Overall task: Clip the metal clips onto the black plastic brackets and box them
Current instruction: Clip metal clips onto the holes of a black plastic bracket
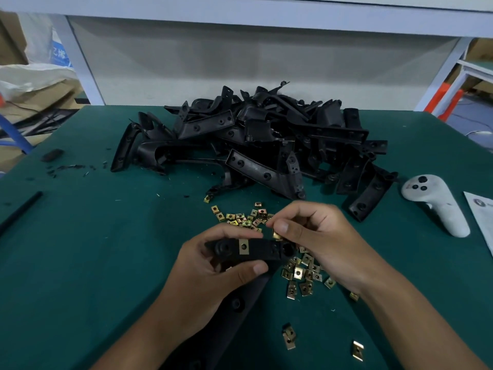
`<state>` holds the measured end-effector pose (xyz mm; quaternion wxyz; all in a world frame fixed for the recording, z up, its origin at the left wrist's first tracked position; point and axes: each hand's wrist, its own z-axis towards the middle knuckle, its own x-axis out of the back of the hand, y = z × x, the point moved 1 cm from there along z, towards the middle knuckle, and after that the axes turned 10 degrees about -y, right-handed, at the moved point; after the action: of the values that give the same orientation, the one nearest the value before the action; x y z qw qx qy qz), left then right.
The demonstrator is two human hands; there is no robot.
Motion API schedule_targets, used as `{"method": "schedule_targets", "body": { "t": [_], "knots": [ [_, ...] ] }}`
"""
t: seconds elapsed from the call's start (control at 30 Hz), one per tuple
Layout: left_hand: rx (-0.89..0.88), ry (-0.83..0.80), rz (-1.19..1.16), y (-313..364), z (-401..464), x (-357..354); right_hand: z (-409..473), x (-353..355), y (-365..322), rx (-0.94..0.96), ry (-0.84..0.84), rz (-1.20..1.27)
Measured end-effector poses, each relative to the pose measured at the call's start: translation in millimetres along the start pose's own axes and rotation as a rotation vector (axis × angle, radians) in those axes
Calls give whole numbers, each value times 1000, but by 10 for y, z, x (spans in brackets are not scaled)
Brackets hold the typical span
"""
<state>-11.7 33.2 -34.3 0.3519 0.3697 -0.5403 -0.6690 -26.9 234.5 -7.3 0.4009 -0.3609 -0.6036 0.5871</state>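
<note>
My left hand (213, 265) grips a long black plastic bracket (262, 249) over the green table; one brass-coloured metal clip (243, 247) sits clipped on its top edge. My right hand (317, 236) pinches another metal clip (278, 234) at the bracket's right end, touching its upper edge. Loose metal clips (301, 272) lie scattered under and beyond my hands, with more clips (242, 218) just behind. A large heap of black brackets (256, 140) fills the middle of the table.
A white hand controller (437, 204) lies at the right, next to a sheet of paper (482, 217) at the table edge. A black rod (21, 209) and small black scraps (53, 156) lie at the left. No box is in view.
</note>
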Motion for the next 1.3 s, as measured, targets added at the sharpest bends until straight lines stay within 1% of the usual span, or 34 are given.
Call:
{"method": "schedule_targets", "body": {
  "t": [0.2,0.4,0.53,0.63,0.77,0.83,0.97,1.17,1.23,1.3],
  "knots": [
    [6,-13,18,-10,-6,9,-13,1,0,-12,-6,-38],
    [-9,8,44,-32,0,31,-19,19,5,-59,-11,-95],
    [-23,9,67,-18,5,44,-28,27,-21,-43,-20,-129],
    [-16,-4,69,-22,8,47,-44,45,-68,-33,-51,-147],
    [-30,-47,82,-18,-3,58,-62,55,-94,-73,-112,-183],
    [-39,-52,103,-14,-1,65,-64,53,-85,-80,-111,-196],
    [-57,-8,117,-23,13,72,-49,45,-20,-72,-41,-177],
    [-129,75,35,-19,43,87,-56,1,-30,-35,-136,-104],
    [-161,98,7,4,49,98,-53,-27,-8,9,-95,-150],
    [-170,118,-13,20,49,108,-43,-55,16,89,13,-201]
  ]
}}
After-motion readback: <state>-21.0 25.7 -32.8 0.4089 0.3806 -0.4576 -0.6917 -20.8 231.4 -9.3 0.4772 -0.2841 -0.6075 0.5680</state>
